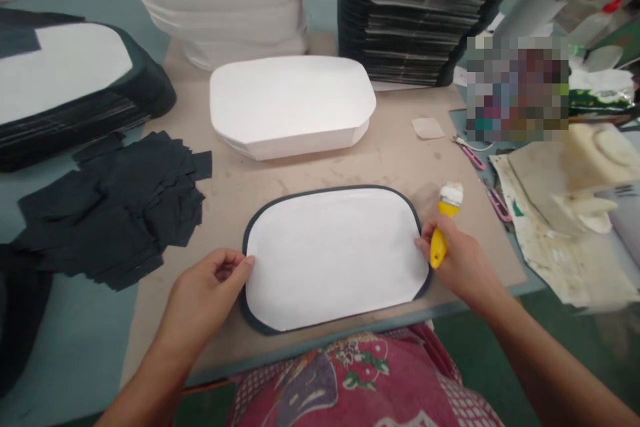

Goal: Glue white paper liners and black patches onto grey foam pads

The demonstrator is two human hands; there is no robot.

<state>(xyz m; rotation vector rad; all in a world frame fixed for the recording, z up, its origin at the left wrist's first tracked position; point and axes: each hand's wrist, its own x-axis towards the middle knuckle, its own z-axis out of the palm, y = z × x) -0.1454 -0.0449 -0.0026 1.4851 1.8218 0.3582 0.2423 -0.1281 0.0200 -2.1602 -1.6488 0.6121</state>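
Note:
A white oval-ended panel (335, 260) lies on a slightly larger black piece (253, 317), whose dark border shows around much of it. My left hand (200, 297) pinches the left edge, thumb on top of the white panel. In my right hand (463, 260) is a paintbrush (439, 243) with a yellow handle, its white-coated bristles pointing away from me. Fingertips of that same hand also touch the panel's right edge. Just beyond lies a short stack of similar white panels (293, 97).
A tall white stack (225, 0) and a tall black stack (425, 7) stand at the back. Loose black pieces (135, 200) are heaped at left, near another black stack (85, 120). Pink-handled cutters (497, 205) and a stained cloth-like sheet (555, 240) lie at right.

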